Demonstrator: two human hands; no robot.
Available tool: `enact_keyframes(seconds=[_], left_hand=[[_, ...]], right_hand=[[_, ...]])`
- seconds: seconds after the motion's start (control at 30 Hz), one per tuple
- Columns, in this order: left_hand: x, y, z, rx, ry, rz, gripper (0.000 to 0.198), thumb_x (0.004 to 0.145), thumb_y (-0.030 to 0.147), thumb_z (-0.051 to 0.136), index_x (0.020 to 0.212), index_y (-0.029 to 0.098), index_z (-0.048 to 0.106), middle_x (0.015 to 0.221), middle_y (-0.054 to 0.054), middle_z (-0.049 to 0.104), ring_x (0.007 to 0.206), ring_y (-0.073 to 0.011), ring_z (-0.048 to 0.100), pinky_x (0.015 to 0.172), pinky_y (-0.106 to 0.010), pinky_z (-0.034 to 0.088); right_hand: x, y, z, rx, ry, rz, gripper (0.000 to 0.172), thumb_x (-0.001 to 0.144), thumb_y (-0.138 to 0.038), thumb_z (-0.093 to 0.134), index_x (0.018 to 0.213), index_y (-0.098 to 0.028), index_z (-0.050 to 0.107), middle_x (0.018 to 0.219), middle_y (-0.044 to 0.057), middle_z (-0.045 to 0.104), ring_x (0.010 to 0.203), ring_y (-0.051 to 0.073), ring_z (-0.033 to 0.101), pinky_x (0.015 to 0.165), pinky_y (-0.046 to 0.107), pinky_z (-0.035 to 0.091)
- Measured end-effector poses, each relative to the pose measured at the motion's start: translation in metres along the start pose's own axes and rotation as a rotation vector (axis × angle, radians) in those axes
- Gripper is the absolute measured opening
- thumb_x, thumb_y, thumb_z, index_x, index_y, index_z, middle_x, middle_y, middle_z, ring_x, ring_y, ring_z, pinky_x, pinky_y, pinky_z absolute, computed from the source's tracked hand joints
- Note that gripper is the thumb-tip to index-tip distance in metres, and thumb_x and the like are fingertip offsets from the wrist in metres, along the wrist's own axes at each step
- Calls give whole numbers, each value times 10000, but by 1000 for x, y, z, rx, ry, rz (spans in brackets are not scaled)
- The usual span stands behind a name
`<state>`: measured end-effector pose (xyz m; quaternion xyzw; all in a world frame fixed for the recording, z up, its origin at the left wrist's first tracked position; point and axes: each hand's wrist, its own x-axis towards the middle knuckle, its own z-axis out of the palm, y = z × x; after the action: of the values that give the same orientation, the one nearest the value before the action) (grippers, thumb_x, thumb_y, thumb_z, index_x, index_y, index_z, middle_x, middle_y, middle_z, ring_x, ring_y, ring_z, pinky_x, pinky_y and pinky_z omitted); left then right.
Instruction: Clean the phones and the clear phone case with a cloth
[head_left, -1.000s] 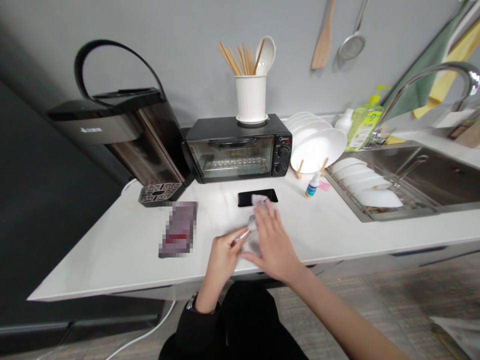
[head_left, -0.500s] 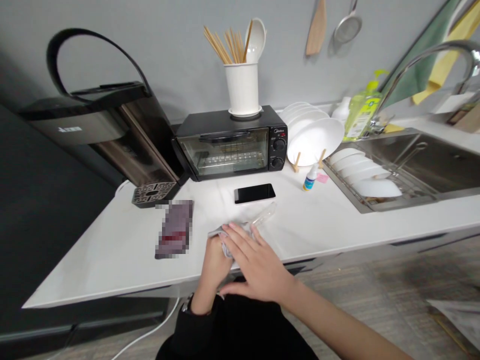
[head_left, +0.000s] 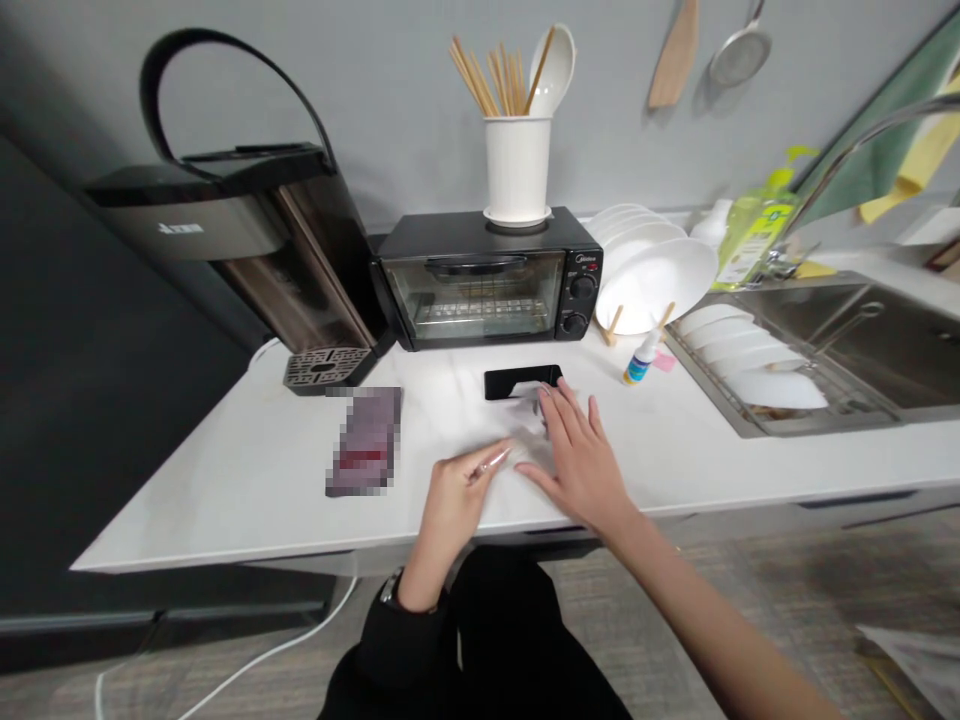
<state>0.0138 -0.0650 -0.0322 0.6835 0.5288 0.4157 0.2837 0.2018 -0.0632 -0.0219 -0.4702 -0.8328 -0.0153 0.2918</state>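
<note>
My left hand (head_left: 457,495) is closed near the counter's front edge, with a clear plastic case (head_left: 492,461) between thumb and fingers; most of the case is hidden or blurred. My right hand (head_left: 581,450) reaches forward with its fingers stretched and the thumb apart. At its fingertips is a thin grey cloth (head_left: 531,408), smeared by motion. Just beyond, a black phone (head_left: 510,382) lies flat on the white counter, partly covered by the cloth and fingers. A small spray bottle (head_left: 640,362) stands to the right of the phone.
A pixelated purple packet (head_left: 367,440) lies left of my hands. Behind stand a water dispenser (head_left: 300,270), a toaster oven (head_left: 480,295) bearing a white utensil holder (head_left: 517,170), and white plates (head_left: 652,285) in a rack. At the right is a sink (head_left: 892,350) with dishes.
My hands have come apart. The right hand moved forward and right with the cloth toward the phone, while the left stays near the edge holding the clear case. The view shifted slightly.
</note>
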Motion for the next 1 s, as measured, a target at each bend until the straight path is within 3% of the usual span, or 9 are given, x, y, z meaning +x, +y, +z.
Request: enact_keyframes(seconds=[0.1,0.2,0.33,0.37,0.5,0.63,0.8,0.93,1.0], left_hand=[[-1,-1,-1,14,6,6,261,899,258,558,837,150,787,756,-54,777,671,-198,692,672,-268,559],[-1,0,-3,48,18,21,279,858,221,545,636,152,700,577,-33,678,541,-175,607,565,-253,500],[0,1,-2,28,14,21,272,916,270,549,798,152,764,762,-46,766,665,-187,680,632,-251,521],[0,1,-2,23,18,20,262,910,265,553,807,155,768,769,-45,773,661,-185,682,630,-251,521],[0,0,-3,43,37,31,233,819,199,567,638,163,709,607,-41,716,541,-178,628,549,-253,483],[0,1,-3,31,10,25,263,912,251,556,936,167,804,905,-70,819,727,-205,725,675,-271,551],[0,3,-3,83,27,24,294,877,228,567,633,158,714,611,-44,725,545,-190,652,564,-261,505],[0,2,-3,24,1,16,244,932,285,585,897,175,800,813,-47,799,765,-223,743,720,-282,580],[-1,1,-3,26,10,12,236,909,271,594,863,160,797,742,-47,778,699,-220,727,690,-288,582]], right_hand=[[-2,-9,2,81,-63,-151,995,968,-717,472,1635,-27,210,1700,212,270,1622,366,65,1277,643,191],[-6,-20,2,138,-155,-327,970,982,-728,430,1658,-83,171,1708,169,272,1619,303,150,1303,579,175],[-3,-11,0,49,-21,-14,942,1002,-691,430,1653,-61,173,1689,198,307,1614,343,152,1288,631,156],[-2,-10,-1,50,-19,-21,960,994,-700,440,1645,-40,191,1690,205,300,1618,349,127,1290,626,158],[0,-11,-2,117,-141,-336,962,978,-753,410,1649,-91,218,1694,156,317,1615,285,176,1314,539,168],[2,-7,-2,23,10,-6,894,1019,-685,391,1637,-59,234,1661,209,363,1607,331,193,1293,604,158],[-2,-5,-1,67,-106,-315,928,997,-744,362,1650,-100,220,1688,140,337,1614,268,180,1315,534,154],[-2,-4,-1,-17,19,5,911,1021,-679,393,1644,-43,198,1689,203,300,1617,344,137,1287,623,147],[-4,-7,0,19,-41,-157,935,1007,-702,399,1642,-42,208,1706,185,263,1624,330,100,1296,594,152]])
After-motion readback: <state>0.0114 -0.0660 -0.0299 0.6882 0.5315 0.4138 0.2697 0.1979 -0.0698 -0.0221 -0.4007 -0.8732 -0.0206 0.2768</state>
